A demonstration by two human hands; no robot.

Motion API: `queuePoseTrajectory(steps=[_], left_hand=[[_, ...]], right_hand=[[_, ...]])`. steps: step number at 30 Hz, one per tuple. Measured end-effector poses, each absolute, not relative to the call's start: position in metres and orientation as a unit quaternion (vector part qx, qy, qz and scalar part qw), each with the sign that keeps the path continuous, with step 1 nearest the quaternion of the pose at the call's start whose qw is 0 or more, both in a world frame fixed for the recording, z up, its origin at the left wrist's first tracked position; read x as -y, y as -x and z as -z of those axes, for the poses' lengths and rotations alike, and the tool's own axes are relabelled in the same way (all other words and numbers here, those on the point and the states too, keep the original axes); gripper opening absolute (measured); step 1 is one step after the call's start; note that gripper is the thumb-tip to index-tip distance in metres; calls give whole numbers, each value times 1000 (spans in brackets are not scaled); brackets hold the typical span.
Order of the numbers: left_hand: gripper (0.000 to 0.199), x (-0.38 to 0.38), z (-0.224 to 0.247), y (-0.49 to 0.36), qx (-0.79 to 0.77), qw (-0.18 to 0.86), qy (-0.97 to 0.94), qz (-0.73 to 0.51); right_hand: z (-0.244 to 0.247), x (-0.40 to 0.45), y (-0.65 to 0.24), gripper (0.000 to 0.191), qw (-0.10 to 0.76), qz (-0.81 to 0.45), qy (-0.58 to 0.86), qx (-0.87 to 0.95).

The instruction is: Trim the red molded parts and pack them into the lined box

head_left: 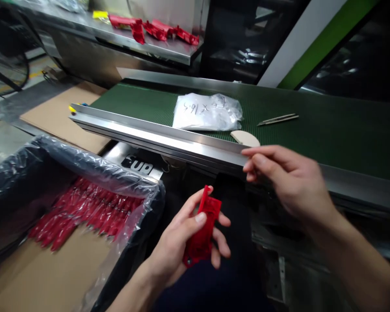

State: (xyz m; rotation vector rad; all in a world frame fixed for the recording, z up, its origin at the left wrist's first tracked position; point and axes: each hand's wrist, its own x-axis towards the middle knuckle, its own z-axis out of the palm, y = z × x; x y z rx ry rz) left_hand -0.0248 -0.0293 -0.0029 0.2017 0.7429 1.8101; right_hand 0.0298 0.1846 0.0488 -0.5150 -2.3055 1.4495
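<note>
In my left hand [185, 234] I hold a red moulded plastic part [201, 236], tilted, with the thumb on its near face and the fingers behind it. My right hand [286, 177] is raised over the metal edge of the conveyor, to the right of the part and apart from it. Its thumb and index finger are pinched together; whatever may be between them is too small to make out. Just beyond those fingertips lies a beige curved piece [246, 138] on the green conveyor belt [133, 99].
A white plastic bag [206, 113] with handwriting and metal tweezers [277, 119] lie on the belt. At lower left stands a plastic-lined bin [100, 167] with rows of bagged red parts [94, 206] over cardboard. More red parts [156, 30] rest on a metal shelf [172, 52] behind.
</note>
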Motion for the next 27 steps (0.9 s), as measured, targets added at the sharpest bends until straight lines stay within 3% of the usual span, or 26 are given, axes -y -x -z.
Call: queuePoseTrajectory(steps=[4, 8, 12, 15, 20, 27], left_hand=[[43, 35, 2, 31, -223, 552, -11, -803], [46, 42, 2, 36, -202, 540, 30, -817], [44, 48, 1, 41, -212, 528, 52, -821], [43, 50, -2, 45, -253, 498, 78, -826], [43, 53, -7, 49, -335, 469, 123, -808], [47, 54, 13, 50, -332, 464, 100, -815]], right_hand=[[-51, -229, 23, 21, 219, -246, 143, 933], [-39, -264, 75, 26, 163, -82, 95, 979], [-19, -281, 109, 16, 67, -46, 97, 992], [-10, -289, 123, 21, 5, -17, 90, 996], [-11, -305, 134, 26, 0, 12, 99, 995], [-14, -313, 137, 27, 6, -2, 109, 994]])
